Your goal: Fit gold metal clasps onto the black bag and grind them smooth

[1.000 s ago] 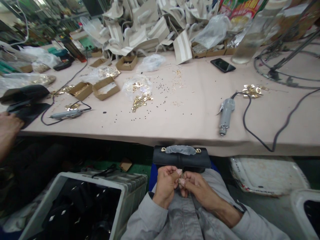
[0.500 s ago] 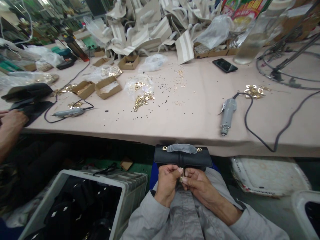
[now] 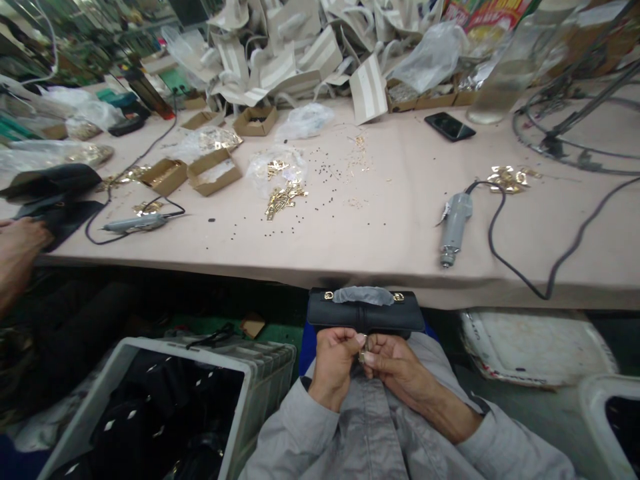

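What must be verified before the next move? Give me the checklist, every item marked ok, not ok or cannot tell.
1. Small metal part pinched by left hand and right hand: ok.
2. Black bag just beyond the hands, wrapped handle uppermost: ok.
3. Metal part touching the bag: cannot tell, the hands hide it.
4. Right-side grey power tool in hand: not ok, it lies on the table.
5. Co-worker's hand away from the bag: ok, it's at far left.

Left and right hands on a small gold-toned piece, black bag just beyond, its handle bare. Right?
No: in the head view, the handle is wrapped, not bare. Left hand and right hand are on a small gold-toned piece, black bag just beyond.
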The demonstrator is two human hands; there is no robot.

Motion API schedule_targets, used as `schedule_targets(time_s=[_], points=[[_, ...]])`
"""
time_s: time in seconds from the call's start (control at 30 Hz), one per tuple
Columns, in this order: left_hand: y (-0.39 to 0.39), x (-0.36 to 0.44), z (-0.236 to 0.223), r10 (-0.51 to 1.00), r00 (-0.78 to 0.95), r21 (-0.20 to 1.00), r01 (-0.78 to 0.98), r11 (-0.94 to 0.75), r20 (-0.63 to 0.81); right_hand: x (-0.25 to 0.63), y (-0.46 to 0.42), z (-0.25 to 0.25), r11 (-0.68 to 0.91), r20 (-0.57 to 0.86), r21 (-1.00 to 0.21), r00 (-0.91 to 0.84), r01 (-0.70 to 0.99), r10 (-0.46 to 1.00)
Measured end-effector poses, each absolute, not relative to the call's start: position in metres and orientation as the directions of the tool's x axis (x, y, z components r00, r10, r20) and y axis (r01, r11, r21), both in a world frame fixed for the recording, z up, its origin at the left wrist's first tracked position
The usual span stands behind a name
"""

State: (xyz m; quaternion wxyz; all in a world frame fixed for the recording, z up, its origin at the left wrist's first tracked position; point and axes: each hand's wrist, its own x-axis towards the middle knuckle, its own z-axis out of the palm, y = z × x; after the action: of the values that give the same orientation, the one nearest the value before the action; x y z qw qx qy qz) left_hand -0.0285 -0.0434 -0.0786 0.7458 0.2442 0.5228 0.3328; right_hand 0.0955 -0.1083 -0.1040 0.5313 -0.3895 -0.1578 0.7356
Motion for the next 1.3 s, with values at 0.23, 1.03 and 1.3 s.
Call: schedule_targets(time_s=[0.23,1.03,1.3], points=[[-0.044,-0.028,-0.082,0.768,0.196,0.733,-0.23,0.64,-0.61,0.097,-0.109,-0.112,-0.386,-0.443,-0.676,-0.072,-0.628,0.894],[-0.047,-0.023,-0.089,0.787,0.175,0.759,-0.209,0.617,-0.592,0.104,-0.118,-0.099,-0.31,-0.308,-0.942,0.04,0.131,0.951],[-0.042,-0.022,-0.074,0.735,0.208,0.702,-0.219,0.678,-0.645,0.108,-0.124,-0.075,-0.028,0.036,-0.882,0.126,0.47,0.991]])
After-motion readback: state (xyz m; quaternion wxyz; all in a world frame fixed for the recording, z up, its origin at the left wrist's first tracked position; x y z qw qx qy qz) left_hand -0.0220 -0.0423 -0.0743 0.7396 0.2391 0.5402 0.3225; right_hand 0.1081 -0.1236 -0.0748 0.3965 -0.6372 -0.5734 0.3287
